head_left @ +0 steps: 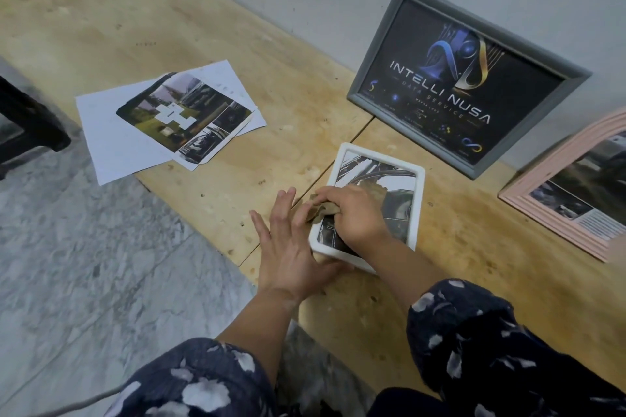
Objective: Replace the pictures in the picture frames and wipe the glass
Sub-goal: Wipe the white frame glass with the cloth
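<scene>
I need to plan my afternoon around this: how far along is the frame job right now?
Looks done: the grey frame leans on the wall with a picture in it. In hand: the right hand rubs a brown cloth over the white frame, lying flat; the left hand steadies its near corner. Left: possibly the pink frame; whether it has been wiped cannot be told. Loose prints lie aside.

Soft, even, rather dim indoor light casts only faint shadows under the hands, with wide-angle bending toward the edges, mild softness throughout, and a dull sheen on the grey frame's (471, 78) glass.
</scene>
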`<move>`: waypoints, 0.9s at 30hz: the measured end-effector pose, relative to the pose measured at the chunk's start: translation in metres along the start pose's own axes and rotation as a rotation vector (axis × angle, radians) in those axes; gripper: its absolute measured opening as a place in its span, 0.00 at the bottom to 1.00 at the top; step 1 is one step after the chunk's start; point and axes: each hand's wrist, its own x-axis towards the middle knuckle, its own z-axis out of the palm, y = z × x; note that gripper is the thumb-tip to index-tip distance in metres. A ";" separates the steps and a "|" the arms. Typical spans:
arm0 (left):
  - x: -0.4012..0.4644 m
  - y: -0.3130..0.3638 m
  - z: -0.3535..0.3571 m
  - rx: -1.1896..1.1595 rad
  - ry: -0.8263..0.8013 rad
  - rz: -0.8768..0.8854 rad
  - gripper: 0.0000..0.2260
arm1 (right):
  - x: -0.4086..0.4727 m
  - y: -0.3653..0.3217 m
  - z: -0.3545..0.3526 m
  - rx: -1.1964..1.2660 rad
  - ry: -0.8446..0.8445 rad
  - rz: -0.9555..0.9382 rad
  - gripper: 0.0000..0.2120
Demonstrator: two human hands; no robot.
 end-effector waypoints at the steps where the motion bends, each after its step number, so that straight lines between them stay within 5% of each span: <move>1: 0.001 0.000 0.000 0.001 -0.002 -0.002 0.51 | -0.004 -0.001 0.001 0.020 -0.006 -0.013 0.26; 13: -0.001 -0.001 -0.003 -0.012 -0.037 0.022 0.43 | -0.041 -0.013 0.008 0.118 -0.044 -0.069 0.21; 16: 0.000 -0.003 -0.002 0.015 -0.049 0.065 0.44 | -0.045 -0.015 0.000 0.280 -0.053 0.070 0.20; 19: 0.000 -0.005 -0.007 -0.194 -0.045 0.064 0.45 | -0.052 -0.011 -0.013 0.413 0.126 0.248 0.21; 23: 0.008 -0.005 -0.022 -0.549 0.136 -0.129 0.18 | -0.068 -0.006 -0.035 0.293 0.231 0.271 0.18; 25: 0.027 -0.001 -0.030 -0.539 0.050 -0.232 0.07 | -0.073 -0.014 -0.029 0.228 0.201 0.228 0.18; 27: 0.050 0.006 -0.034 -0.459 -0.142 -0.303 0.07 | -0.082 -0.023 -0.014 0.187 0.189 0.185 0.18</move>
